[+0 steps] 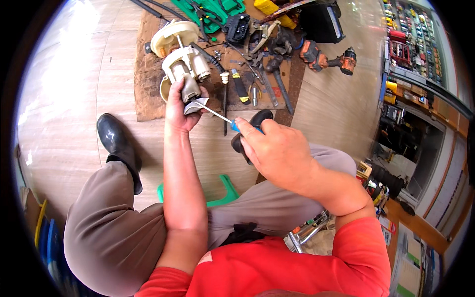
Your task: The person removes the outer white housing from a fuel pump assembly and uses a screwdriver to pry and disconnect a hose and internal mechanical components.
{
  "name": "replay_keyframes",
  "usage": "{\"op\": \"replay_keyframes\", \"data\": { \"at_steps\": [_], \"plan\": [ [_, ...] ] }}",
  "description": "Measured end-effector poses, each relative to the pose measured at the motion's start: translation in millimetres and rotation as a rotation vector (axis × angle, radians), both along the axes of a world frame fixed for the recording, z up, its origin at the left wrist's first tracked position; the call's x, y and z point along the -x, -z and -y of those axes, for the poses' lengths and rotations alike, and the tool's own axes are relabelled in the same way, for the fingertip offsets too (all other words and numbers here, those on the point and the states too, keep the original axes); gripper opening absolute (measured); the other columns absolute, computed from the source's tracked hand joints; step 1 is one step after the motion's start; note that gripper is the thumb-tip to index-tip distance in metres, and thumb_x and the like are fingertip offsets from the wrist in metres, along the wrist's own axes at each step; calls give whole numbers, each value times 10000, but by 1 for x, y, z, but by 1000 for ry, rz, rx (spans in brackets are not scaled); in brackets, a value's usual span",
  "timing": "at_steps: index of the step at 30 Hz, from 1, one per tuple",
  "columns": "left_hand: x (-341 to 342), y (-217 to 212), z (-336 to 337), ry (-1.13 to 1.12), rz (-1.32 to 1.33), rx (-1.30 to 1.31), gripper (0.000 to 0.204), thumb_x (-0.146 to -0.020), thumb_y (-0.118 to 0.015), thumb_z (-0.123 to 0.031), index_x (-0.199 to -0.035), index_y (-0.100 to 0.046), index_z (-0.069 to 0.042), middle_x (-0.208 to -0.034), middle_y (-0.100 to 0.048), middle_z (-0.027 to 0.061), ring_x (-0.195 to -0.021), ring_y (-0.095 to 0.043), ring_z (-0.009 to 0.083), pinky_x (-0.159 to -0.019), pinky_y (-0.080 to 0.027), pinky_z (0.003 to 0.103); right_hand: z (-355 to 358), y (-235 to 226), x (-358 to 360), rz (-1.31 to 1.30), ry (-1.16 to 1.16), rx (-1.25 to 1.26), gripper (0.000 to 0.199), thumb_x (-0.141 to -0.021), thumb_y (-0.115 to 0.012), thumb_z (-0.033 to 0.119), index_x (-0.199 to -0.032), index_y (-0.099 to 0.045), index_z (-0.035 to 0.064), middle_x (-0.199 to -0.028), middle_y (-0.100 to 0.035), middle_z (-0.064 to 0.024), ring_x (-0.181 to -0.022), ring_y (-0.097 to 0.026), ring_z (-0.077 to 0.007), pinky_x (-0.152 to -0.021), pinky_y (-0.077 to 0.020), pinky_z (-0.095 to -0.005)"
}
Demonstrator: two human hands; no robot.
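Observation:
My left hand (177, 113) is wrapped round the lower end of an off-white plastic fuel pump assembly (179, 63), which has a round flange at its far end and a metal rod. A blue-handled screwdriver (215, 113) is gripped in my right hand (282, 153). Its shaft points up and left, and the tip meets the near end of the assembly, beside a grey curved piece (196, 106) at my left fingers. Whether the tip sits under an edge there is too small to tell. My left fingertips are partly hidden behind the assembly.
A cardboard sheet (148, 106) on the tiled floor bears a hammer (282, 89), a yellow-black utility knife (240, 88), pliers and other tools. An orange-black cordless drill (326, 60) lies to the right. A green stool (228, 190) shows below; stocked shelves (415, 49) line the right.

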State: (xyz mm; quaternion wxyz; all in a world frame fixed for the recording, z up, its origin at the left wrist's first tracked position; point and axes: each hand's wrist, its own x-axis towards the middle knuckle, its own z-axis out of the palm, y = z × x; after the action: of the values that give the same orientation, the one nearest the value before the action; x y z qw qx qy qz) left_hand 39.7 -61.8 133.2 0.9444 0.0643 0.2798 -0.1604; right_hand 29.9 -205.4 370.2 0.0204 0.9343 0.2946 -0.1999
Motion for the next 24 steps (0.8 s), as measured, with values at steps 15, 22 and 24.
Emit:
{"op": "replay_keyframes", "data": {
  "at_steps": [15,22,24],
  "plan": [
    [-1,-11,1,-47,-91,98,474,-917,-501,-514,-953,-581,-48,-740,-628,150,-573,-587,251,-468,-438,347,-6,-5,-2,29,-22,16,312,-846,-642,206,-1144,-679,121,-697,-533,-79,-563,-615,-250,-502,-508,-367],
    [0,-2,2,-54,25,124,505,-926,-474,-534,-966,-584,-43,-749,-634,151,-569,-588,254,-472,-433,347,-5,-4,-2,42,-29,10,315,-841,-647,206,-1145,-679,128,-699,-521,-74,-585,-613,-247,-515,-509,-362],
    [0,0,2,-59,68,129,506,-928,-471,-536,-964,-584,-43,-747,-633,151,-568,-589,256,-470,-433,346,-4,-3,-2,41,-20,-18,328,-834,-666,195,-1157,-672,135,-704,-506,-71,-578,-594,-252,-510,-490,-369]
  ]
}}
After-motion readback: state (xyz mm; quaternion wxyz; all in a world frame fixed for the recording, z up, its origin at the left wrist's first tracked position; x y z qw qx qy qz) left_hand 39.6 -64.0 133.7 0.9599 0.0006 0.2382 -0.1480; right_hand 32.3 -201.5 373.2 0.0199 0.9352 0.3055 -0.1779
